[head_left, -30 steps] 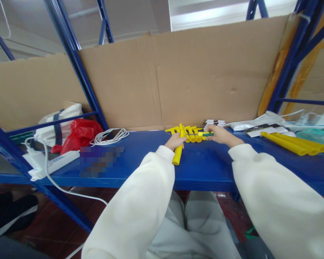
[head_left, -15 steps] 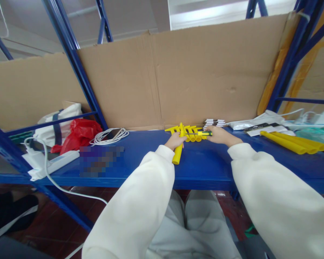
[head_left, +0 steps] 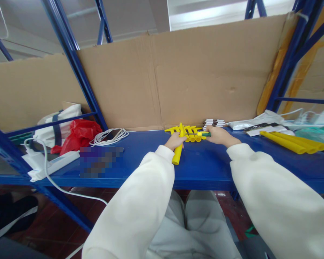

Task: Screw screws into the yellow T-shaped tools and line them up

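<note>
My left hand [head_left: 174,140] is closed around a yellow plastic piece with a tubular handle [head_left: 177,155], held upright but slightly tilted over the blue shelf. In my right hand [head_left: 216,135] is a screwdriver [head_left: 205,134] with a green and yellow handle, gripped at its end. Its thin shaft points left and reaches the upper part of the yellow piece; whether the tip sits in a screw is too small to tell. Behind the tool lie several similar yellow pieces [head_left: 193,138] in a row. A stack of small white and black boxes [head_left: 214,123] stands just beyond my right hand.
Several yellow tubes [head_left: 294,142] lie at the right beside flat packets [head_left: 268,128]. At the left are a coiled white cable [head_left: 110,136], a red plastic bag [head_left: 82,132] and a white power strip [head_left: 55,164]. A cardboard sheet [head_left: 205,75] closes the back of the blue shelf [head_left: 145,158].
My right hand and the screwdriver handle have shifted very slightly left, and the handle looks turned, with green now showing on its end. My left hand and the yellow piece stay in place.
</note>
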Available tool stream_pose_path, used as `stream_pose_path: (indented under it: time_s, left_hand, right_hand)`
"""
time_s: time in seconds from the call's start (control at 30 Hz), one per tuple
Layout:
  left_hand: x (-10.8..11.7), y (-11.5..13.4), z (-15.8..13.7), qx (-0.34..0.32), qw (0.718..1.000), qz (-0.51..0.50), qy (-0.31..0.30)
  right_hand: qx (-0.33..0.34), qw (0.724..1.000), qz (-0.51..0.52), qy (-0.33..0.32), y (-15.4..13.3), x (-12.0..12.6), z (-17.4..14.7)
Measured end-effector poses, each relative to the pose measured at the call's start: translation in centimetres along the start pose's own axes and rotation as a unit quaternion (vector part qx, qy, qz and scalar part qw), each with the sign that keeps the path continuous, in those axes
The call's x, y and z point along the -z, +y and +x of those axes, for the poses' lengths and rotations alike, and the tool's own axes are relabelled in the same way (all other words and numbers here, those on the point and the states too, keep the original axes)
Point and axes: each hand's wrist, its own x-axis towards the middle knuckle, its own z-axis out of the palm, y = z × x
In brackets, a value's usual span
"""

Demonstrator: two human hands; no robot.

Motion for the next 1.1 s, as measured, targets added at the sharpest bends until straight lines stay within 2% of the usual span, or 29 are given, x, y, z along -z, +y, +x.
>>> stream_pose_path:
  time_s: [0.13,0.37,0.53,0.67,0.83,1.1]
  left_hand:
    - [0.04,-0.1,0.04,-0.002,1.0,0.01,-0.004]
    - [-0.01,-0.18,0.15,-0.002,1.0,0.009,0.001]
    - [-0.03,-0.09,0.01,0.003,1.0,0.007,0.002]
    - [0.0,-0.02,-0.08,0.003,1.0,0.01,0.001]
    - [0.05,-0.04,-0.05,0.004,1.0,0.017,-0.004]
    - [0.09,-0.3,0.18,0.004,1.0,0.012,0.001]
  right_hand:
    - [0.011,1.0,0.003,0.009,-0.06,0.11,0.06]
    - [-0.04,0.999,-0.014,-0.014,-0.38,0.24,-0.33]
    - [-0.018,0.999,0.006,-0.032,-0.19,0.03,-0.07]
    - [0.007,1.0,0.009,-0.003,0.05,-0.19,0.16]
    - [-0.021,1.0,0.011,-0.014,0.14,-0.34,0.06]
    - [-0.019,0.999,0.035,-0.037,0.1,0.0,0.12]
